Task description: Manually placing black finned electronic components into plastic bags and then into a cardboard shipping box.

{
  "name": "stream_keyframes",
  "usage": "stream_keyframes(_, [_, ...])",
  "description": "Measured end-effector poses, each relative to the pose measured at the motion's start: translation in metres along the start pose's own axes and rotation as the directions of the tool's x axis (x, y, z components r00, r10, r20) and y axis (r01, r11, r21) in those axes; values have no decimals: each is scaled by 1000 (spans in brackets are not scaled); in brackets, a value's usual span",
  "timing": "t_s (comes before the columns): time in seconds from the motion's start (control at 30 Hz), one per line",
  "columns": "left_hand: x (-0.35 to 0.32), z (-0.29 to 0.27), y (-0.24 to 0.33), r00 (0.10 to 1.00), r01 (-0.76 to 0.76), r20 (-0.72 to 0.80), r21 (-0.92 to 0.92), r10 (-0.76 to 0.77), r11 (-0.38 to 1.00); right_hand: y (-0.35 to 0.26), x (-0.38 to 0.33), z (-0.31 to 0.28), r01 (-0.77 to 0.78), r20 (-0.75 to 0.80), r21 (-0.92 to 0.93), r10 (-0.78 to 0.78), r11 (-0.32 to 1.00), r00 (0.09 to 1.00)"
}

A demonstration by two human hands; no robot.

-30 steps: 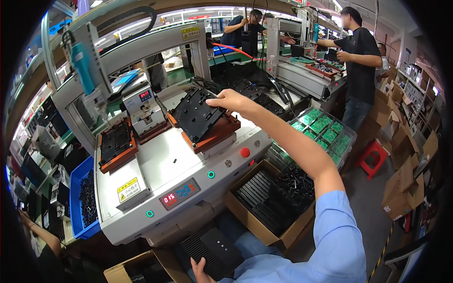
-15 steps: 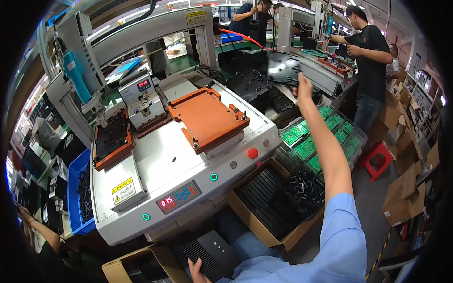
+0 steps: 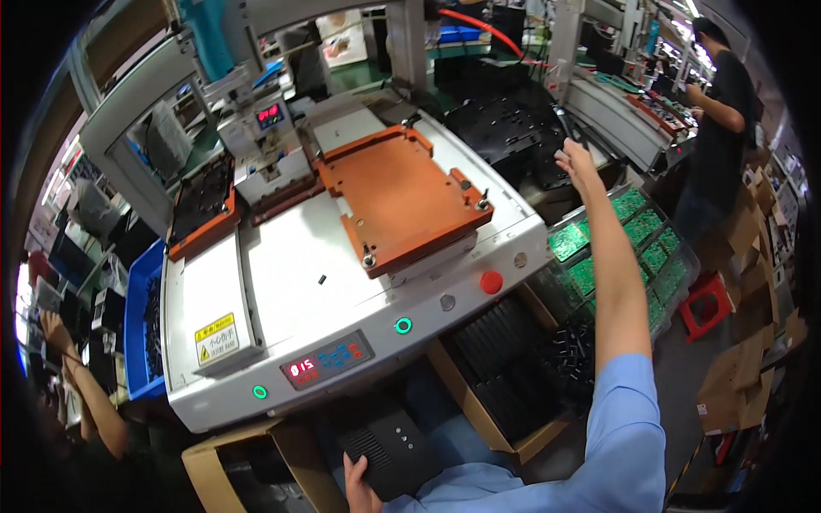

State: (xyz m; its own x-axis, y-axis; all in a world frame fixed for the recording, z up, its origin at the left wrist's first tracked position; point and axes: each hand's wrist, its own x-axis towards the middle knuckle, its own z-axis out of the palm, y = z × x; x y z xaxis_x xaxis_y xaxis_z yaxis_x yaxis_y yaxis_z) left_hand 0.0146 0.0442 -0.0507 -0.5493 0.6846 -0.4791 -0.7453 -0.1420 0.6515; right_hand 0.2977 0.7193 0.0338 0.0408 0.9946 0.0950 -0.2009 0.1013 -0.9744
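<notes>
My left hand [image 3: 361, 486] grips the edge of a black plastic housing [image 3: 392, 451] with a ribbed face and a row of small round marks, held low before my body. My right arm reaches far out to the right. At its end my right hand [image 3: 580, 166] hovers beside a stack of black plastic panels [image 3: 505, 128], its fingers slightly apart and nothing visible between them. On the white machine [image 3: 286, 256], an orange fixture plate [image 3: 402, 201] lies bare, with a smaller orange fixture holding a black part [image 3: 203, 201] to its left.
Green circuit boards [image 3: 629, 229] fill a clear tray under my right forearm. A cardboard box [image 3: 479, 410] of black panels stands below it. A blue bin [image 3: 144, 308] is at left, a red stool [image 3: 705, 306] at right. One co-worker [image 3: 727, 111] stands far right; another's arms [image 3: 94, 385] show left.
My right hand has let go of the shiny dark panel it held up and is now lower, by the black stack. The view has shifted; my left hand still holds the housing.
</notes>
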Motion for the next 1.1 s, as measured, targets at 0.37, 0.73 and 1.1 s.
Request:
stream_keyframes(0.37, [1,21,29,997,80,32,-125,-76,989,-111,-224,91,784,468,-527,-658,329,590])
stream_keyframes(0.73, [-21,16,42,943,226,280,-144,-180,963,-74,-470,131,830,829,558,-40,5,-558])
stream_keyframes(1.1, [-18,-15,43,641,491,724,-129,-257,862,-141,-482,156,617,924,-308,73,724,375])
